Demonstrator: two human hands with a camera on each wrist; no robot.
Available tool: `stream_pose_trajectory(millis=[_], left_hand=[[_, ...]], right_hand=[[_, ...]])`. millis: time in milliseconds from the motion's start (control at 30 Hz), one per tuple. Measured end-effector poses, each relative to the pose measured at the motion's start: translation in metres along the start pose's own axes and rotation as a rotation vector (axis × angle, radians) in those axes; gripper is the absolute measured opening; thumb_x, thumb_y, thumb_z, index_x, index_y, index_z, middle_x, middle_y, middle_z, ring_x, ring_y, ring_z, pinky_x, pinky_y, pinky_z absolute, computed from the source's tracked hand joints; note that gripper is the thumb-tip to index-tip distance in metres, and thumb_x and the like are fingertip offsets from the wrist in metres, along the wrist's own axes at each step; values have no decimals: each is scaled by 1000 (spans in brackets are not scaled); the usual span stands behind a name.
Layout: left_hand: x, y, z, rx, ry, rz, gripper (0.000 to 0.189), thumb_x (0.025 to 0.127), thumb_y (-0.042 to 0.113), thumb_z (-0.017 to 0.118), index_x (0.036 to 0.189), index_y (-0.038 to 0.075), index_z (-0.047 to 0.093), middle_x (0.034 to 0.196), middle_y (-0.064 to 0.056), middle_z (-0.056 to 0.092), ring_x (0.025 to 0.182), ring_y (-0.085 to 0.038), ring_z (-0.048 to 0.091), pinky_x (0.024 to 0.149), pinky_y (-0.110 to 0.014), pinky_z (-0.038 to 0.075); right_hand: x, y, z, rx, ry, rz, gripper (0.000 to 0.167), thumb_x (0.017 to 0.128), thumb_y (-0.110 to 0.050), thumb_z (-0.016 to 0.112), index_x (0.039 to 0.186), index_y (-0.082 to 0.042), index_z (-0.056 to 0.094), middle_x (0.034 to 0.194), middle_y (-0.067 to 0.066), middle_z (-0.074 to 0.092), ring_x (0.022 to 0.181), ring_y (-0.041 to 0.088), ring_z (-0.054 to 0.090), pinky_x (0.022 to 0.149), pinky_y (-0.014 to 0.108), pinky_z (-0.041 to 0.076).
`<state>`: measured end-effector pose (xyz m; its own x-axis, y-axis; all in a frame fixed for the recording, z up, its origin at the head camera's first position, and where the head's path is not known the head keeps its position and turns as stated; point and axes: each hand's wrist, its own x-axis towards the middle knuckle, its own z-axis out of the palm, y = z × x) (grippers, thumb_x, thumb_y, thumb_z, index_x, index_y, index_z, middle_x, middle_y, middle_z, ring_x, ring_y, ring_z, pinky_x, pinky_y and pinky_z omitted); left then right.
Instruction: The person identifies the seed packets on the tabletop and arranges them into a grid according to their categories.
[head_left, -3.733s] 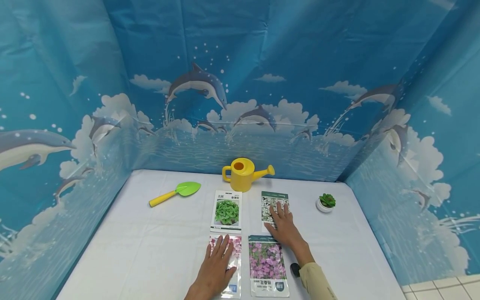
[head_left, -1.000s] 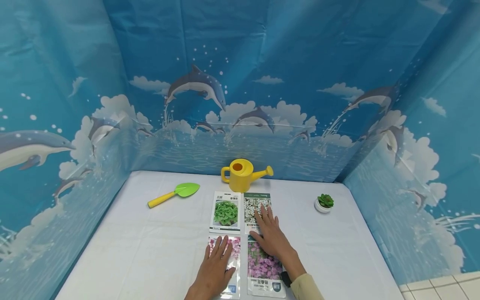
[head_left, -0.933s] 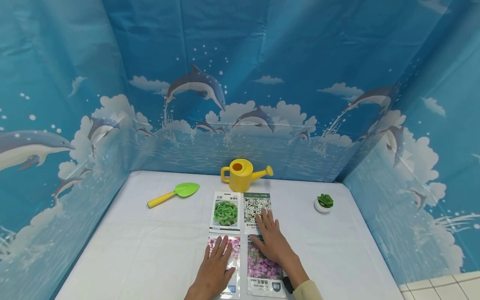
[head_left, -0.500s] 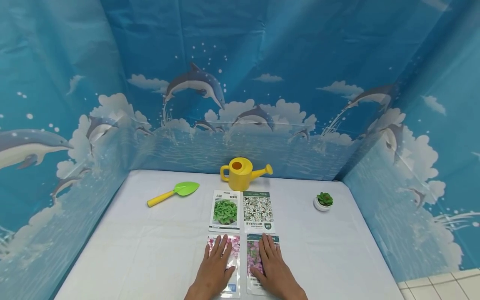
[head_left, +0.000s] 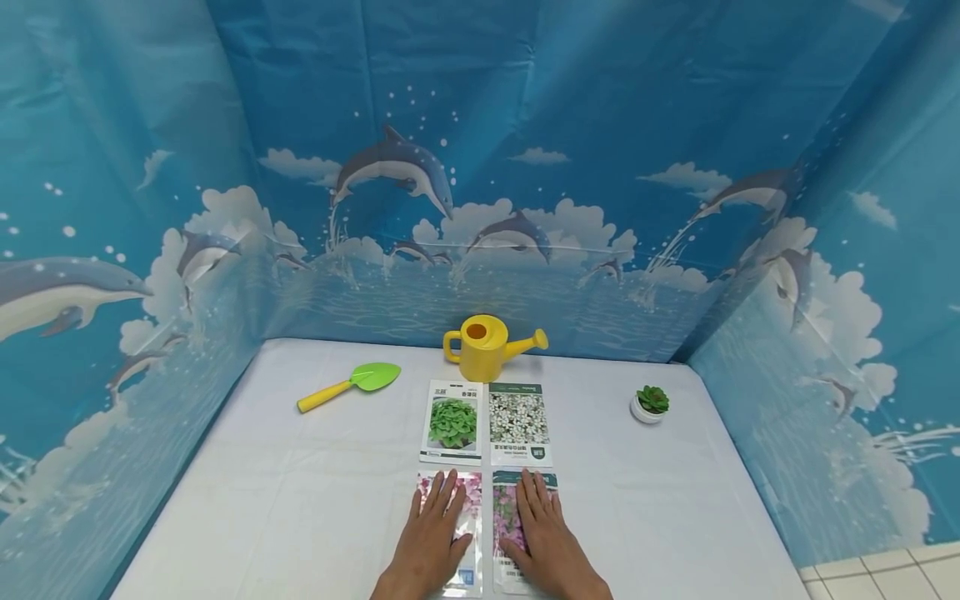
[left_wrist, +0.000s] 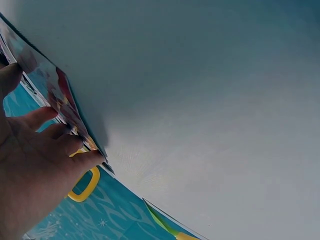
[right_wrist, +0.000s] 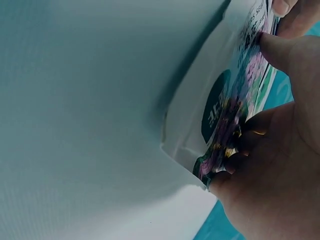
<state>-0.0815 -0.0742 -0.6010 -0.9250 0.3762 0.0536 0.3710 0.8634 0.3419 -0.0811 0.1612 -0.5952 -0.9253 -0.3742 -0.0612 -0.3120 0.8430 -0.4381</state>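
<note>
Four seed packets would be too many to count, so several lie in a two-by-two block on the white table. My left hand [head_left: 427, 537] rests with straight fingers on the near-left pink-flower seed packet [head_left: 472, 500]. On the near-right purple-flower seed packet [head_left: 506, 521] lies my right hand [head_left: 551, 537], fingers extended. Behind them sit a green-leaf seed packet [head_left: 453, 423] at left and a white-flower seed packet [head_left: 519, 421] at right. Both wrist views show fingertips pressing the packets' surfaces; the hands cover much of the near pair.
A yellow watering can [head_left: 482, 350] stands behind the packets. At left lies a trowel [head_left: 351, 386] with a green blade and yellow handle. A small potted succulent [head_left: 649, 404] is at right. A blue dolphin-print curtain [head_left: 480, 283] surrounds the white table [head_left: 300, 500].
The white-flower packet has slid left beside the green-leaf packet. My right hand has left it and come back onto the purple-flower packet. The left hand has stayed in place.
</note>
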Motion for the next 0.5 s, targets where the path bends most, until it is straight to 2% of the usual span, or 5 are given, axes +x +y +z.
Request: stream_pose_trajectory(millis=[167, 300, 500], left_hand=[[1, -3, 3, -20, 16, 7, 68, 102, 36, 70, 159, 4, 51, 172, -17, 38, 159, -41, 34, 125, -66, 32], [1, -7, 10, -57, 44, 10, 67, 102, 33, 70, 159, 3, 51, 172, -19, 38, 159, -41, 33, 125, -70, 28], [2, -11, 20, -56, 121, 28, 71, 99, 34, 73, 160, 5, 50, 172, -18, 38, 160, -39, 33, 123, -73, 25]], right_hand=[[0, -3, 3, 12, 1, 3, 92, 104, -47, 69, 164, 10, 30, 176, 28, 18, 163, 49, 16, 126, 73, 23], [1, -3, 5, 19, 6, -7, 93, 104, -48, 68, 165, 10, 29, 176, 28, 19, 163, 49, 17, 125, 74, 23], [1, 0, 6, 80, 52, -37, 91, 104, -46, 69, 164, 11, 30, 175, 30, 20, 161, 52, 17, 122, 78, 21]])
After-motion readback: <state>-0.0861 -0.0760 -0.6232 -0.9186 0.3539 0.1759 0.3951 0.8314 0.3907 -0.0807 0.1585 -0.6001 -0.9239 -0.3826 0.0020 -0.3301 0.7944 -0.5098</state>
